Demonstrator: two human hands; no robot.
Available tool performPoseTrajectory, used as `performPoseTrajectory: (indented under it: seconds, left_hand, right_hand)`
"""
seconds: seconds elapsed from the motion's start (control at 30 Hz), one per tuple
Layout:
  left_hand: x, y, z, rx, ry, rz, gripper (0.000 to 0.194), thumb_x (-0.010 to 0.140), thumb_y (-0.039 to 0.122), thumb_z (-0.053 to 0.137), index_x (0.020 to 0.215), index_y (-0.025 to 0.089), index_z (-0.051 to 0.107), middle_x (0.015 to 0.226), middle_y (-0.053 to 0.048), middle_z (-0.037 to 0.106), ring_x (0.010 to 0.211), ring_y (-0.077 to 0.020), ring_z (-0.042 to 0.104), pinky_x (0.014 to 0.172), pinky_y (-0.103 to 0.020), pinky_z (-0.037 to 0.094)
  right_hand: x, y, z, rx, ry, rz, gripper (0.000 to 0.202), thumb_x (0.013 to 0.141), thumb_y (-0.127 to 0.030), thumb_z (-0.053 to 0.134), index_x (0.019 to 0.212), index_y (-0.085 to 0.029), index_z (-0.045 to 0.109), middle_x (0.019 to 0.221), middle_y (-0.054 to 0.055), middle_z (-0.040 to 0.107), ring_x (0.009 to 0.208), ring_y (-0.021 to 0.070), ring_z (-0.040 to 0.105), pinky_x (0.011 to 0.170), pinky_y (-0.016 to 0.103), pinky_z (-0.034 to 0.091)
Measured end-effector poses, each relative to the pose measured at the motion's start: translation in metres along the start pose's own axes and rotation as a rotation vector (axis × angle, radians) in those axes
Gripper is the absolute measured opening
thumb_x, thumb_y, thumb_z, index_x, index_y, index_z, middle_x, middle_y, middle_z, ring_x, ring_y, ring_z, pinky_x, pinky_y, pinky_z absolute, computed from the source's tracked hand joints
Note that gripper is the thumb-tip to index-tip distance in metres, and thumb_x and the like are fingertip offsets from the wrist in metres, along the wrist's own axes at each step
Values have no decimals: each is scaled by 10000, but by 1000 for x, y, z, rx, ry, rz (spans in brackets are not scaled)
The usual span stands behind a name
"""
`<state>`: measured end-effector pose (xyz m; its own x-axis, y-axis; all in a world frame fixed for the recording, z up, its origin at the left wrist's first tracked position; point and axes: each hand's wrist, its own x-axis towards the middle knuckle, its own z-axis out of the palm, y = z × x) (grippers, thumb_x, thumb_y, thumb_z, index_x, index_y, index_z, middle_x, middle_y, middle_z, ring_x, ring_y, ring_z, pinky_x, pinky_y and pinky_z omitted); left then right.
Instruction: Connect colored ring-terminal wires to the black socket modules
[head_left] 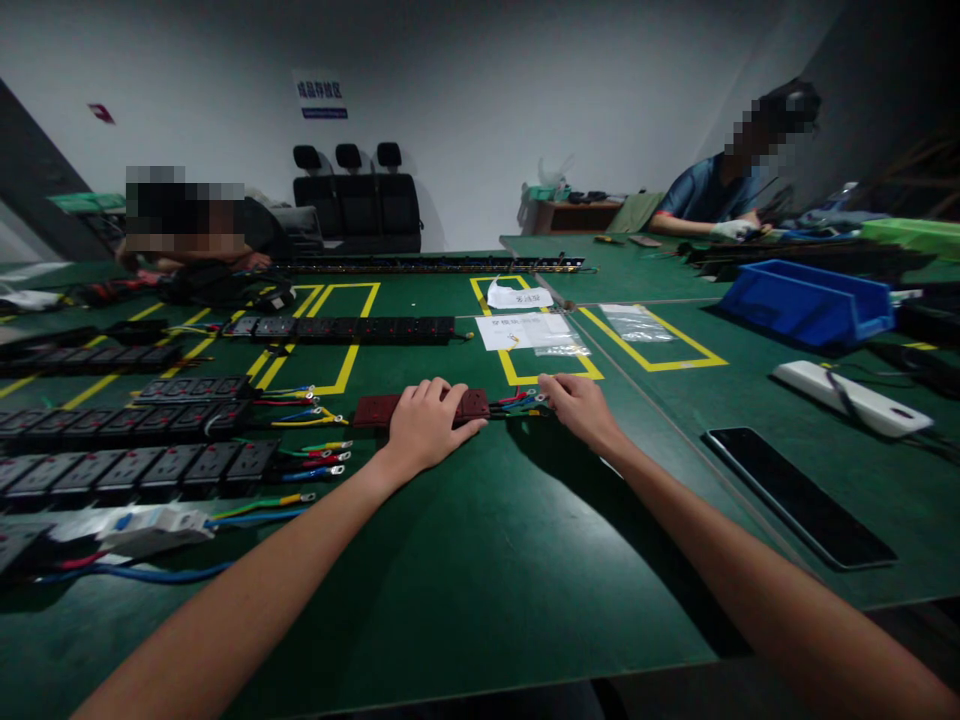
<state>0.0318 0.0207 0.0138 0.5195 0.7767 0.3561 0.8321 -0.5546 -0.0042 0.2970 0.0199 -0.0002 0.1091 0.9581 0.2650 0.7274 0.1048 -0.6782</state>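
A dark red socket strip (474,403) lies across the middle of the green table. My left hand (426,425) rests over it, fingers curled over the far side and thumb along the near side. From its right end run short wires (517,401) in red, blue and green, some tipped with metal lugs. At those tips my right hand (581,407) is closed in a pinch; the fingers hide just what is between them. Black socket strips (135,475) with lugged wires lie in rows on the left, apart from my left hand.
Right of my arm are a phone (799,495), a white power strip (851,398) and a blue bin (810,305). Paper labels (525,332) and a long black strip (345,329) lie beyond my hands. Two other people (709,195) work at the table's far side.
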Motion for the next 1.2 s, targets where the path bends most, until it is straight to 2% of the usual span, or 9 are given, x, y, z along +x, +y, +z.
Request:
performPoseTrajectory:
  seconds: [0.1, 0.2, 0.3, 0.4, 0.57, 0.77, 0.93, 1.07, 1.2]
  left_hand:
    - [0, 0, 1, -1, 1, -3, 667, 957, 719, 422, 1336, 199, 597, 1143, -130, 642, 1040, -302, 581, 857, -421, 442]
    - [0, 0, 1, -2, 11, -1, 665, 957, 719, 422, 1335, 201, 597, 1150, -129, 643, 1043, -303, 582, 858, -423, 442]
    - [0, 0, 1, -2, 12, 3, 665, 956, 719, 428, 1332, 198, 599, 1145, -128, 644, 1038, -301, 585, 852, -419, 444]
    - [0, 0, 1, 2, 15, 7, 666, 959, 718, 427, 1332, 193, 596, 1143, -126, 645, 1032, -294, 586, 847, -411, 447]
    - [0, 0, 1, 14, 12, 12, 669, 958, 722, 426, 1321, 187, 601, 1133, -124, 644, 1018, -285, 589, 842, -401, 448]
    - [0, 0, 1, 30, 12, 8, 666, 959, 726, 419, 1324, 197, 596, 1134, -120, 646, 1020, -284, 586, 837, -400, 445]
    - [-1, 1, 2, 38, 29, 17, 654, 957, 713, 447, 1309, 185, 609, 1110, -115, 642, 1009, -288, 585, 837, -407, 431]
    - [-1, 1, 2, 44, 32, 13, 652, 955, 712, 454, 1310, 187, 608, 1109, -114, 640, 1008, -286, 584, 841, -404, 426]
    - [0, 1, 1, 31, 18, 14, 663, 960, 714, 435, 1316, 181, 605, 1113, -121, 640, 1002, -286, 585, 823, -399, 431]
  right_hand:
    - [-2, -2, -1, 7, 4, -21, 424, 919, -537, 468, 690, -201, 591, 651, 27, 609, 648, 185, 559, 604, 284, 353]
    - [-5, -4, -2, -139, 34, -73, 355, 904, -517, 533, 758, -206, 626, 733, 36, 643, 691, 191, 573, 624, 286, 355]
    - [-8, -5, -3, -250, 72, -84, 287, 920, -474, 551, 912, -214, 674, 867, 51, 669, 750, 196, 592, 638, 285, 358]
    - [-8, -5, -2, -286, 58, -69, 296, 950, -460, 541, 1025, -221, 700, 976, 68, 675, 814, 202, 615, 664, 287, 379]
    - [-7, 1, 4, -306, -9, -77, 302, 966, -448, 541, 931, -213, 725, 955, 79, 651, 858, 217, 619, 708, 299, 413]
    - [-5, 9, 10, -170, 62, -238, 180, 924, -346, 594, 945, -200, 698, 967, 72, 604, 828, 203, 602, 769, 318, 461]
    - [-7, 9, 11, -113, 90, -337, 185, 901, -277, 573, 1020, -197, 690, 981, 78, 590, 797, 202, 593, 742, 334, 480]
    - [-9, 5, 10, -130, 153, -341, 181, 893, -304, 570, 967, -202, 701, 959, 76, 592, 759, 203, 591, 703, 341, 477]
    - [-11, -1, 6, -138, 187, -273, 271, 915, -427, 573, 1003, -204, 697, 985, 80, 605, 723, 195, 592, 679, 337, 475]
